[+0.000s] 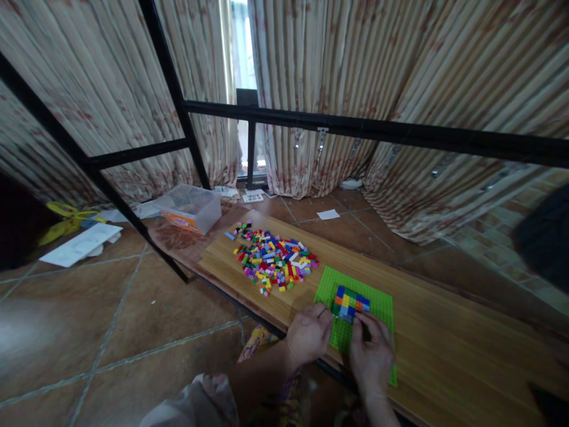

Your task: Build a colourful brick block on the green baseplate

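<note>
A green baseplate (377, 302) lies on a low wooden board (444, 350). A small block of blue, yellow, orange and green bricks (350, 301) is fixed on the plate. My left hand (308, 336) rests at the plate's near left edge, fingers curled, thumb by the bricks. My right hand (371, 356) lies on the plate just below the brick block, fingertips pinched at its near edge. What they pinch is too small to name.
A heap of loose coloured bricks (275, 258) lies on the board to the left of the plate. A clear plastic box (189, 207) stands behind it. A black metal frame (355, 127) crosses the view before curtains. Papers (80, 243) lie on the tiled floor.
</note>
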The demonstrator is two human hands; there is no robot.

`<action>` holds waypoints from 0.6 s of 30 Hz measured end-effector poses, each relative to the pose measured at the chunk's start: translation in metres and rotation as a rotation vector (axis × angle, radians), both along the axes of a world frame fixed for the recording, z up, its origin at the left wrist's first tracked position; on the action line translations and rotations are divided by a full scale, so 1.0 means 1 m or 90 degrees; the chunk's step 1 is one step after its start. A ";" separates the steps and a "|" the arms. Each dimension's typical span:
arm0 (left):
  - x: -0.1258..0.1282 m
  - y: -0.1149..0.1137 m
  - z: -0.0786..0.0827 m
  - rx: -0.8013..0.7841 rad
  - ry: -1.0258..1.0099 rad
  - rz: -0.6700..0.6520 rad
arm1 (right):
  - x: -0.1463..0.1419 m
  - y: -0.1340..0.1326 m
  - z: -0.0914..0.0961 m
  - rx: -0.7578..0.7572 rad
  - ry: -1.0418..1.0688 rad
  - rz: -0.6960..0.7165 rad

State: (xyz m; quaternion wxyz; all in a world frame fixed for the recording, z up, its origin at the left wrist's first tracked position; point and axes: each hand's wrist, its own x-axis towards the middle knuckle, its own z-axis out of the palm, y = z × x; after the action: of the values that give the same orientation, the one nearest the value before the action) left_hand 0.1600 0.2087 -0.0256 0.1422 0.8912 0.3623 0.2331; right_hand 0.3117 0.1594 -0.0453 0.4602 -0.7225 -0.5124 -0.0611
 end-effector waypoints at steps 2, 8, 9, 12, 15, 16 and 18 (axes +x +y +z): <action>0.000 0.000 0.000 -0.004 0.001 0.001 | 0.000 0.000 0.000 0.000 0.001 0.003; 0.000 0.000 0.000 -0.002 -0.014 -0.005 | -0.001 0.000 0.002 0.001 0.000 0.007; 0.000 0.000 -0.001 0.000 -0.014 -0.007 | -0.001 0.000 0.002 0.000 0.001 0.008; 0.000 0.000 -0.001 0.002 -0.005 -0.008 | -0.001 -0.001 0.001 -0.005 0.004 0.003; 0.001 0.000 -0.001 0.001 0.003 -0.005 | -0.001 -0.001 0.001 -0.011 0.007 0.003; 0.001 0.000 -0.001 0.001 0.004 -0.005 | -0.001 -0.001 0.001 -0.010 0.007 0.001; 0.001 0.000 -0.001 0.001 0.007 -0.007 | -0.001 -0.001 0.002 -0.008 0.005 0.002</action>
State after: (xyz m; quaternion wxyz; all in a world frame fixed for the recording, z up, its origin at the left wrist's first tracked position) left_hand 0.1607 0.2085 -0.0263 0.1407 0.8945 0.3578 0.2281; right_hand 0.3107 0.1589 -0.0438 0.4578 -0.7248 -0.5120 -0.0540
